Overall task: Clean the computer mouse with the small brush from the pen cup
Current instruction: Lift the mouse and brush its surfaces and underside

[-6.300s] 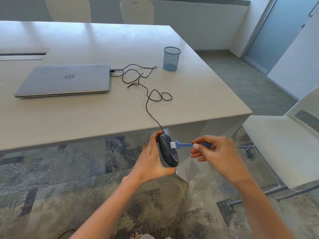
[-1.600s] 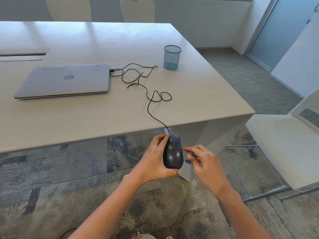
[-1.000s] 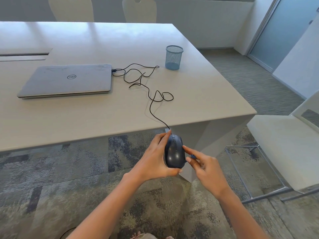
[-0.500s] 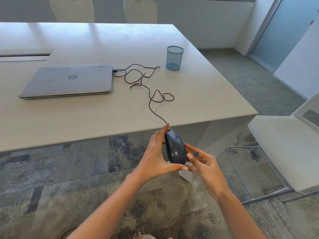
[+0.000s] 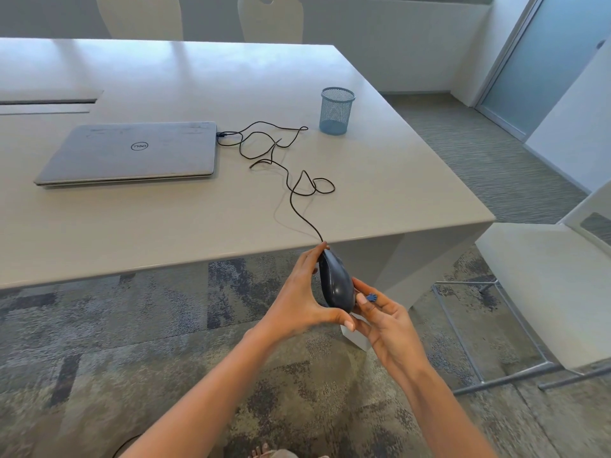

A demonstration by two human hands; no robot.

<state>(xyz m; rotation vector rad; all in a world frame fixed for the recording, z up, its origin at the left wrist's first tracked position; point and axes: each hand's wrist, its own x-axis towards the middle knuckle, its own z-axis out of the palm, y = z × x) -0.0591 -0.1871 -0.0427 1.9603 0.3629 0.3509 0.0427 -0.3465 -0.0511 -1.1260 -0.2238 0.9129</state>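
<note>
Holding the dark, rounded computer mouse [image 5: 335, 282] up on its edge, the left hand [image 5: 297, 302] has it clasped in the air just off the near edge of the pale grey worktop [image 5: 198, 226]. The thumb is under the tail and the fingers reach to the nose, where the thin black cable [image 5: 291, 193] trails back to the closed silver laptop [image 5: 132, 153]. The mouse's long axis runs away from the person, domed back facing right. Touching that side is the right hand [image 5: 383, 322], its grip pinched on the small blue brush [image 5: 372, 297]. Only a blue stub peeks out between the fingers, so I can't tell which end faces the shell. The brush sits right beside its target, and I'd say it needs only turning in. The blue mesh pen cup [image 5: 336, 110] stands well apart, far back.
</note>
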